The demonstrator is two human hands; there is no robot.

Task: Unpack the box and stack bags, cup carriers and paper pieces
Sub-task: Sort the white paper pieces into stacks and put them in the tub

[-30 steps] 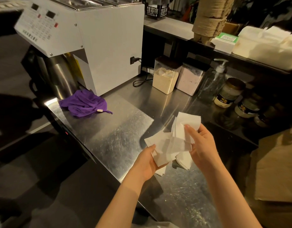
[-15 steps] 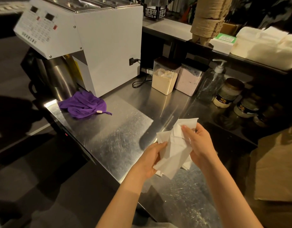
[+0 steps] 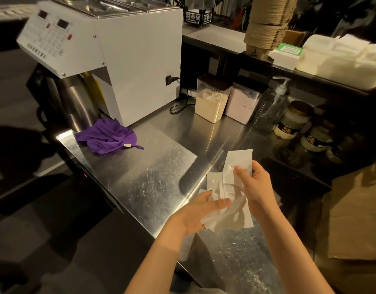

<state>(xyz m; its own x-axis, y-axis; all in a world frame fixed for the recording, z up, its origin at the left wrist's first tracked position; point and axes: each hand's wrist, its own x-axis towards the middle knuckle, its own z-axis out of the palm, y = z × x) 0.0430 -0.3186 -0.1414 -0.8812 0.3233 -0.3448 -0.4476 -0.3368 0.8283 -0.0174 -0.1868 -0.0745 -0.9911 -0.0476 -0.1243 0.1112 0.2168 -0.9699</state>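
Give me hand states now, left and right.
Left hand: fingers extended against the paper pieces; grip cannot be told, blurred.
Right hand: holding the paper pieces, thumb pinched on top.

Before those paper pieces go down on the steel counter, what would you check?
1. Right hand grips the paper pieces: ok, its fingers pinch the upper sheets.
2. Left hand supports them: ok, straight fingers lie against the lower sheets.
3. Sheets squared into one bundle: not ok, they fan out askew.
4. Bare spot on the steel counter beside the hands: ok.
5. Purple cloth out of the way: ok, it lies apart, by the white machine.
6. Lowest sheets secure: cannot tell, blurred.
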